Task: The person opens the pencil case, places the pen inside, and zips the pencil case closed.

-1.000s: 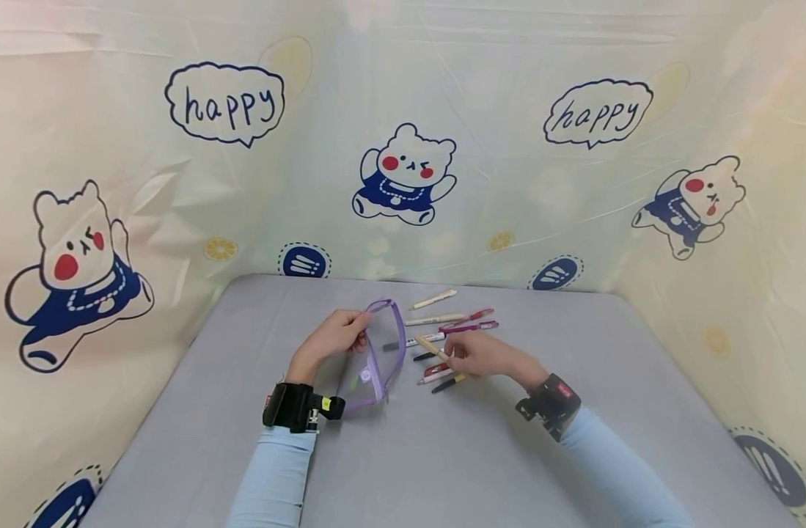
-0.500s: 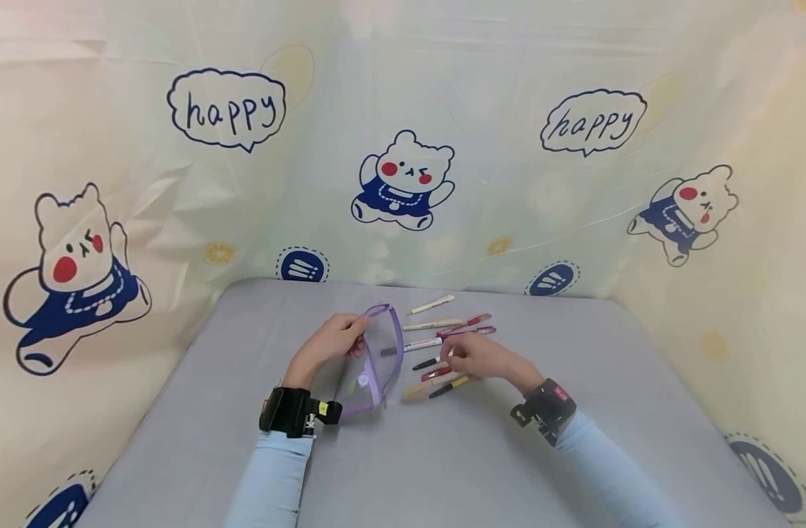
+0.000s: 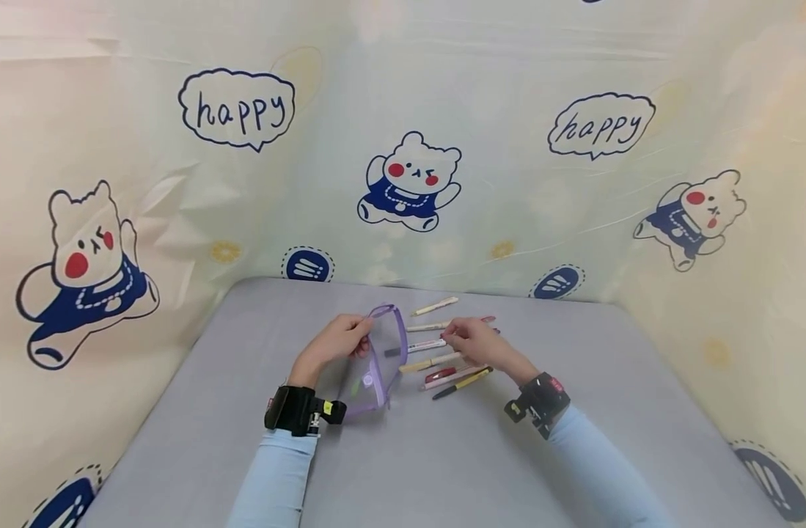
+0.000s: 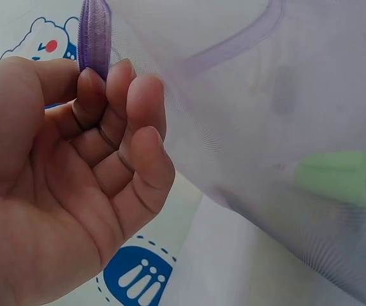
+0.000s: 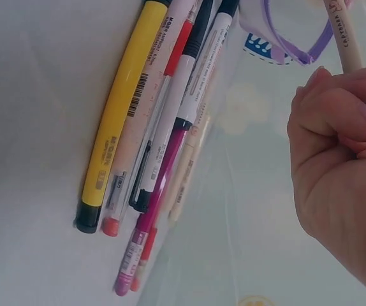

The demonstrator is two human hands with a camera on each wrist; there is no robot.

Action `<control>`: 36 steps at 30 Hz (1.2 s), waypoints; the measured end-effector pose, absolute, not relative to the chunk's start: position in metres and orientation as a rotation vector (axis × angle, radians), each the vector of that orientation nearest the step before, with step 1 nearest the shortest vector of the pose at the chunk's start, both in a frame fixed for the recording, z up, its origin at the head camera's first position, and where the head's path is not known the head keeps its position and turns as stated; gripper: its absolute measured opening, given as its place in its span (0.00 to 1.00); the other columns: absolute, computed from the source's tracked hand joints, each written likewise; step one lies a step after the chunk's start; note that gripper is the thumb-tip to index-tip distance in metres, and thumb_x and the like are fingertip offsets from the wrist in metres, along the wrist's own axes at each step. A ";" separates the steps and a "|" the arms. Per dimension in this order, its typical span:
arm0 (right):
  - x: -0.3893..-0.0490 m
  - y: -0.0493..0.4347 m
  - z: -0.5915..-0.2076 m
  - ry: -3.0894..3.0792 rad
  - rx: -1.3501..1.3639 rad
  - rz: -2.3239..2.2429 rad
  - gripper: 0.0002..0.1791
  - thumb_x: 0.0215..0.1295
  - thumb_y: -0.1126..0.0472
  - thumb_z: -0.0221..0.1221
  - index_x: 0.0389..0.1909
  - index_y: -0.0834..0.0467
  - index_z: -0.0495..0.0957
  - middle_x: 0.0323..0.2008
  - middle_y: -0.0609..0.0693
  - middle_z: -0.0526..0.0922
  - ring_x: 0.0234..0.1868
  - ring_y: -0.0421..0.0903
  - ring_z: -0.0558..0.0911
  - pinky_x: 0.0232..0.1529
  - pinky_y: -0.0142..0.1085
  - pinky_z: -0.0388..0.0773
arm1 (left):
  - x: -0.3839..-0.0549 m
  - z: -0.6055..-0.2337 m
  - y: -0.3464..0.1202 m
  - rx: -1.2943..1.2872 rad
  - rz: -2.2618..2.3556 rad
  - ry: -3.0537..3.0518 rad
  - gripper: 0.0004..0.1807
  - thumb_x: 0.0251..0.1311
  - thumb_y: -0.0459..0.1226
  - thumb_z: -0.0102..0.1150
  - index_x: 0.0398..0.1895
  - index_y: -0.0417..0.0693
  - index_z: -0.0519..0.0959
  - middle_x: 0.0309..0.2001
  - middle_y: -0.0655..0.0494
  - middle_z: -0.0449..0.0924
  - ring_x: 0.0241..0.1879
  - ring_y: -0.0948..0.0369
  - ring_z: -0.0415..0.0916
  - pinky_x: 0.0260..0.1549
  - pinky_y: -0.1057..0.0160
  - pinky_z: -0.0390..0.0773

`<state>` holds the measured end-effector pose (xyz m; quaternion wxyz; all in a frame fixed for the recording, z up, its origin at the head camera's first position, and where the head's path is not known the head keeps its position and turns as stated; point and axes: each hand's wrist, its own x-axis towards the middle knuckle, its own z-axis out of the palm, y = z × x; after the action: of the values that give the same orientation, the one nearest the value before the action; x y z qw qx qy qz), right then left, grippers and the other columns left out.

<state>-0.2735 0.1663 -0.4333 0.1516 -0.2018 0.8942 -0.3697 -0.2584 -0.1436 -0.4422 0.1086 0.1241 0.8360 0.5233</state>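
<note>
My left hand [image 3: 339, 341] pinches the purple zip edge [image 4: 95, 38] of a see-through mesh pencil case [image 3: 378, 381], holding its mouth towards the pens. A light green piece [image 4: 339, 177] shows through the mesh. Fingers of my right hand [image 3: 482, 345] grip a beige pen [image 5: 344, 35], whose free end points at the case's mouth in the head view. Below that hand lie a yellow pen [image 5: 122, 105] with black ends, a pink pen [image 5: 146, 83], a white pen with a black clip [image 5: 170, 121] and a magenta pen [image 5: 161, 182].
Farther back on the grey table [image 3: 541, 455] lie two cream pens, one of them a cream pen [image 3: 434, 306] nearest the back edge. A white marker [image 3: 427, 345] reaches behind the case. A printed curtain [image 3: 508, 183] rises behind the table.
The right hand has shifted slightly away from me, and the beige pen has swung round, first towards me and then back up level with the case's mouth. The left hand keeps its hold.
</note>
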 end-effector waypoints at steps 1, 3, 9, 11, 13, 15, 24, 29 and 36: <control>-0.275 0.167 -0.433 2.555 -0.567 -1.079 0.07 0.74 0.57 0.54 0.45 0.54 0.78 0.22 0.48 0.73 0.16 0.42 0.68 0.17 0.32 0.63 | -0.259 -0.442 -0.143 0.366 1.540 2.459 0.21 0.76 0.41 0.42 0.25 0.40 0.74 0.22 0.54 0.75 0.23 0.58 0.75 0.27 0.54 0.78; -0.277 0.168 -0.432 2.524 -0.535 -1.127 0.07 0.74 0.57 0.53 0.44 0.53 0.78 0.20 0.46 0.71 0.15 0.42 0.67 0.16 0.32 0.63 | -0.260 -0.441 -0.143 0.372 1.541 2.457 0.21 0.76 0.41 0.42 0.25 0.40 0.74 0.22 0.54 0.75 0.23 0.58 0.76 0.27 0.54 0.78; -0.283 0.165 -0.434 2.415 -0.445 -1.287 0.14 0.74 0.55 0.54 0.48 0.63 0.77 0.21 0.45 0.72 0.16 0.40 0.70 0.18 0.34 0.68 | -0.261 -0.442 -0.144 0.377 1.542 2.451 0.21 0.77 0.40 0.42 0.26 0.39 0.74 0.22 0.53 0.75 0.23 0.59 0.75 0.27 0.55 0.78; -0.285 0.164 -0.436 2.370 -0.407 -1.333 0.17 0.73 0.54 0.55 0.50 0.65 0.76 0.22 0.46 0.73 0.17 0.39 0.71 0.20 0.34 0.70 | -0.260 -0.442 -0.144 0.380 1.543 2.449 0.21 0.77 0.41 0.42 0.27 0.38 0.74 0.23 0.53 0.76 0.23 0.59 0.75 0.27 0.55 0.78; -0.287 0.162 -0.438 2.313 -0.377 -1.385 0.20 0.71 0.53 0.57 0.52 0.66 0.75 0.25 0.47 0.73 0.17 0.39 0.71 0.21 0.35 0.71 | -0.259 -0.442 -0.144 0.378 1.544 2.449 0.21 0.76 0.41 0.42 0.27 0.38 0.74 0.23 0.53 0.76 0.23 0.58 0.75 0.27 0.55 0.78; -0.288 0.159 -0.440 2.254 -0.333 -1.436 0.22 0.70 0.52 0.59 0.53 0.65 0.75 0.26 0.47 0.74 0.17 0.39 0.72 0.22 0.34 0.72 | -0.258 -0.442 -0.144 0.371 1.545 2.449 0.21 0.76 0.41 0.43 0.27 0.38 0.74 0.22 0.53 0.76 0.23 0.58 0.75 0.27 0.55 0.78; -0.283 0.139 -0.455 1.846 -0.183 -1.729 0.16 0.69 0.57 0.60 0.51 0.64 0.75 0.22 0.48 0.77 0.18 0.38 0.77 0.21 0.30 0.78 | -0.256 -0.441 -0.143 0.365 1.559 2.438 0.21 0.76 0.41 0.43 0.26 0.38 0.74 0.23 0.53 0.76 0.24 0.58 0.76 0.27 0.54 0.78; -0.278 0.131 -0.459 1.656 -0.165 -1.836 0.16 0.70 0.63 0.57 0.54 0.67 0.72 0.27 0.48 0.78 0.22 0.38 0.78 0.25 0.29 0.80 | -0.255 -0.438 -0.143 0.367 1.562 2.426 0.21 0.77 0.42 0.42 0.28 0.37 0.74 0.23 0.53 0.76 0.24 0.58 0.76 0.28 0.56 0.79; -0.269 0.117 -0.461 1.478 -0.103 -1.950 0.12 0.72 0.67 0.54 0.53 0.66 0.71 0.32 0.52 0.83 0.28 0.40 0.84 0.34 0.29 0.83 | -0.259 -0.437 -0.143 0.357 1.537 2.422 0.21 0.77 0.39 0.40 0.32 0.31 0.75 0.26 0.44 0.77 0.27 0.49 0.77 0.24 0.62 0.75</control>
<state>-0.2686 0.1173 -0.4612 0.3394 -0.0394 0.5677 -0.7490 -0.2585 -0.1433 -0.4370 0.1251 0.1225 0.8312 0.5276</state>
